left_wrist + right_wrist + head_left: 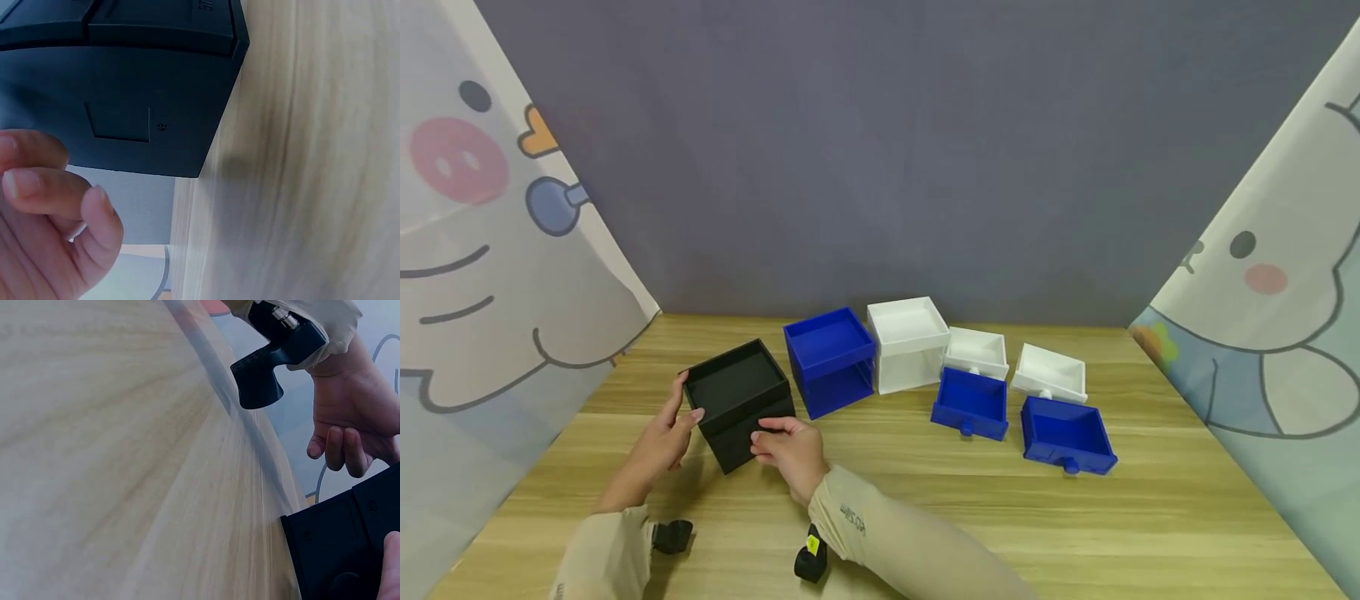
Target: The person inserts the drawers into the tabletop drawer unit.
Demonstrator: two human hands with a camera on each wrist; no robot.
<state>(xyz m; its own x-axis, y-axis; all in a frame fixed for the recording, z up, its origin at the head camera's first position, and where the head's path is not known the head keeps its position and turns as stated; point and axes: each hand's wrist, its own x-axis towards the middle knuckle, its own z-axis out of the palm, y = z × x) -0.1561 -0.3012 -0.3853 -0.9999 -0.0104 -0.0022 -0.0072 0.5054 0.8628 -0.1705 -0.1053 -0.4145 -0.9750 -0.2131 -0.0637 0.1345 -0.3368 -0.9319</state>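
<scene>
So the black box (733, 385) sits on the wooden bench (925, 500), over toward the left edge and turned at a bit of an angle. The left hand (658, 446) holds its near-left corner, thumb on the front rim, index finger along the side rim. The right hand (793, 457) is up against the front face, fingers bent and tips close together; honestly can't tell if they're pinching anything.

Just right of the box, nearer the bench's back edge, there's a blue case (837, 367) with an open front, then a white case (912, 323) right beside it. Further along toward the right edge are two white drawers (1051, 371), with two blue drawers (972, 398) just in front of them, knobs facing the wearer.
</scene>
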